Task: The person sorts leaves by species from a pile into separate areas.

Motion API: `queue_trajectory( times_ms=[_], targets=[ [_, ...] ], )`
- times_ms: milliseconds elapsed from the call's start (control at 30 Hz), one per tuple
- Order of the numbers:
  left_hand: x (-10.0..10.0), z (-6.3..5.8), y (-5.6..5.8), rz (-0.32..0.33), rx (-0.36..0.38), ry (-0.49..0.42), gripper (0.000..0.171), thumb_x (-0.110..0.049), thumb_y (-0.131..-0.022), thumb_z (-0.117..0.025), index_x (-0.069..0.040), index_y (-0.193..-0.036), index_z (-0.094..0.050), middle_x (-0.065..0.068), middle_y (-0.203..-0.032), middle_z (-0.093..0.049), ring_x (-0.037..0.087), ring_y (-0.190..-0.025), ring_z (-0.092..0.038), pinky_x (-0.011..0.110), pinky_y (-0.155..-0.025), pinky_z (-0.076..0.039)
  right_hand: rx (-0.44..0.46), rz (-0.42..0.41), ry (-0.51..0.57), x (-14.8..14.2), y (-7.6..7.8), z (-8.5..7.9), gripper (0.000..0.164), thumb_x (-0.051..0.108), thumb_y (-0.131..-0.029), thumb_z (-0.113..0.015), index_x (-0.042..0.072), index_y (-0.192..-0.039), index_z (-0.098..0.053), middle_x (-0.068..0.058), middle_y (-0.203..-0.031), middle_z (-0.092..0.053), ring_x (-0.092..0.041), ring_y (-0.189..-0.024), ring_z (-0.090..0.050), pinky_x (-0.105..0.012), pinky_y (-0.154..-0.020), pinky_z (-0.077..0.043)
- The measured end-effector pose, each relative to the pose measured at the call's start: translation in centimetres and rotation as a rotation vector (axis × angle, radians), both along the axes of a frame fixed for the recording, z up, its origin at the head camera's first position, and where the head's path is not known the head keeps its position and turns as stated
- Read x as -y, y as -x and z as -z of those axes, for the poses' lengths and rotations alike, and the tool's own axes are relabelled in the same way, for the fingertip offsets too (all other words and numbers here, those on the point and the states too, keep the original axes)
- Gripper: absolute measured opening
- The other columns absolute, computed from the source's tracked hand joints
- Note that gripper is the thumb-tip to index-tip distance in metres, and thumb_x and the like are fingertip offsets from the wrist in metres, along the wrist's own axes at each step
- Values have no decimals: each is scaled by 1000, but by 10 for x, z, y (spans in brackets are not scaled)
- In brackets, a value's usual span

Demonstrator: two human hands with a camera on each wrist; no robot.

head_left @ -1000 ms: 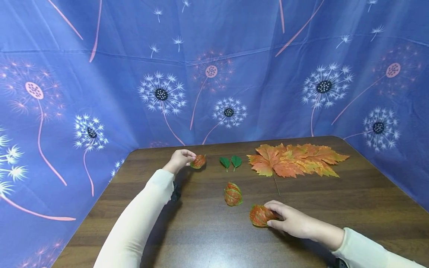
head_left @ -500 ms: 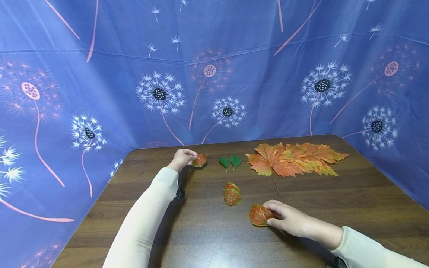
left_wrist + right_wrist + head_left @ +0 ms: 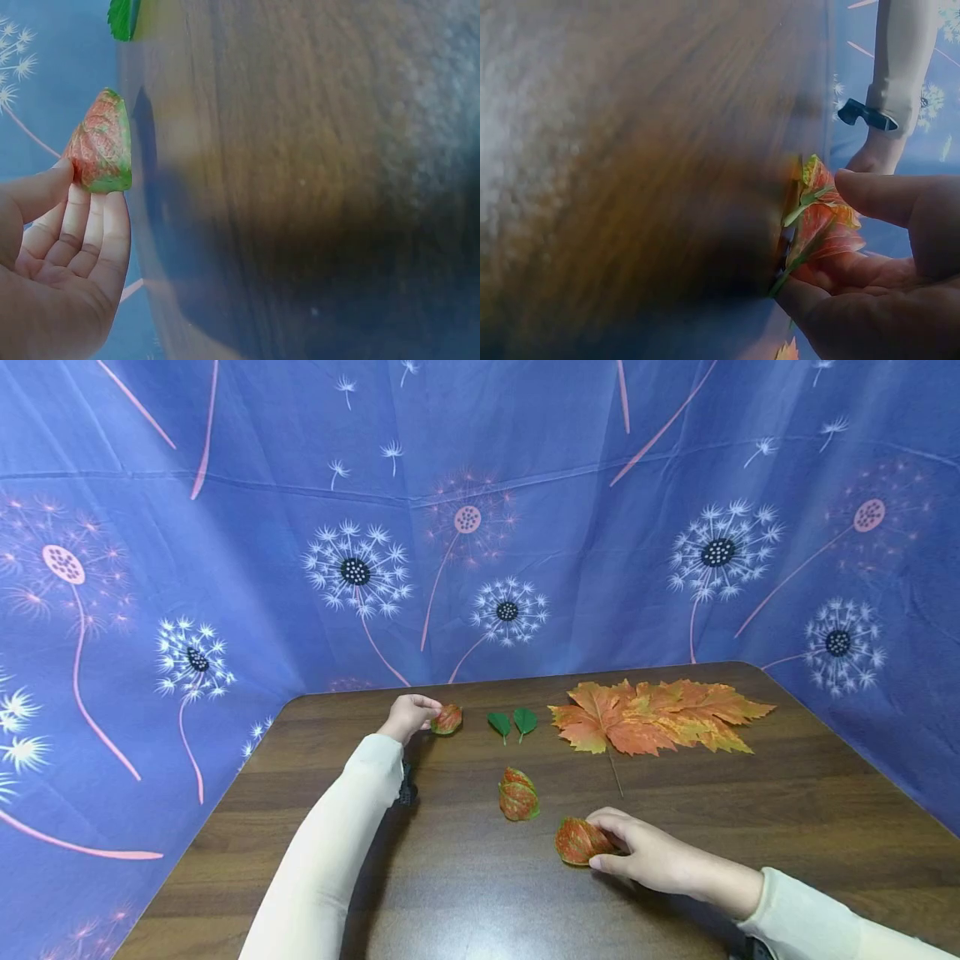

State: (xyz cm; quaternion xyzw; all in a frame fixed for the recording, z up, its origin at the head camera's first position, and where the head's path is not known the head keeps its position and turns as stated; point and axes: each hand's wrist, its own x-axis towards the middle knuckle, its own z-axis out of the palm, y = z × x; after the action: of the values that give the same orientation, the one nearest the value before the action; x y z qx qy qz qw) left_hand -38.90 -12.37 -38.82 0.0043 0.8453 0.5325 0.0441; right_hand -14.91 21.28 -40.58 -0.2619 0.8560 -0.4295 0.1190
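My left hand (image 3: 406,718) is at the back left of the table, pinching a red leaf with green edges (image 3: 447,719). The left wrist view shows the thumb pressed on the leaf's (image 3: 103,146) face, its fingers behind. Just right of it, two small green leaves (image 3: 525,721) lie side by side. At the front right, my right hand (image 3: 648,852) holds red-and-green leaves (image 3: 577,841) between thumb and fingers, close over the wood. Their green stems show in the right wrist view beside the leaf blades (image 3: 814,225). Overlapping red-green leaves (image 3: 518,795) lie between the hands.
Large orange maple leaves (image 3: 660,717) lie overlapped at the back right, one stem pointing forward. The brown wooden table (image 3: 450,868) has rounded back corners. A blue cloth with dandelion prints (image 3: 585,527) hangs behind it and along its sides.
My left hand has moved slightly right with its leaf, nearer the green leaves. The right hand stays in place, its thumb shifted a little on the leaves. The head view has shifted slightly.
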Motion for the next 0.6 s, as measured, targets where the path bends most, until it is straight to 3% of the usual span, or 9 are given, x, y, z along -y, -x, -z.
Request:
queue_trajectory(
  times_ms=[400, 600],
  targets=[
    [-5, 8, 7, -5, 34, -67, 22, -4, -92, -63, 7, -111, -67, 21, -118, -66, 23, -98, -65, 36, -90, -55, 62, 22, 67, -1, 0, 1, 35, 24, -94, -64, 3, -121, -57, -10, -120, -53, -1, -104, -56, -17, -84, -47],
    [-3, 11, 10, -32, 19, -34, 21, -4, -92, -64, 5, -110, -68, 20, -116, -67, 18, -84, -64, 32, -84, -56, 41, 26, 57, 0, -2, 2, 36, 25, -94, -64, 3, -121, -56, -9, -121, -53, -1, -105, -56, -18, -84, -47]
  ],
)
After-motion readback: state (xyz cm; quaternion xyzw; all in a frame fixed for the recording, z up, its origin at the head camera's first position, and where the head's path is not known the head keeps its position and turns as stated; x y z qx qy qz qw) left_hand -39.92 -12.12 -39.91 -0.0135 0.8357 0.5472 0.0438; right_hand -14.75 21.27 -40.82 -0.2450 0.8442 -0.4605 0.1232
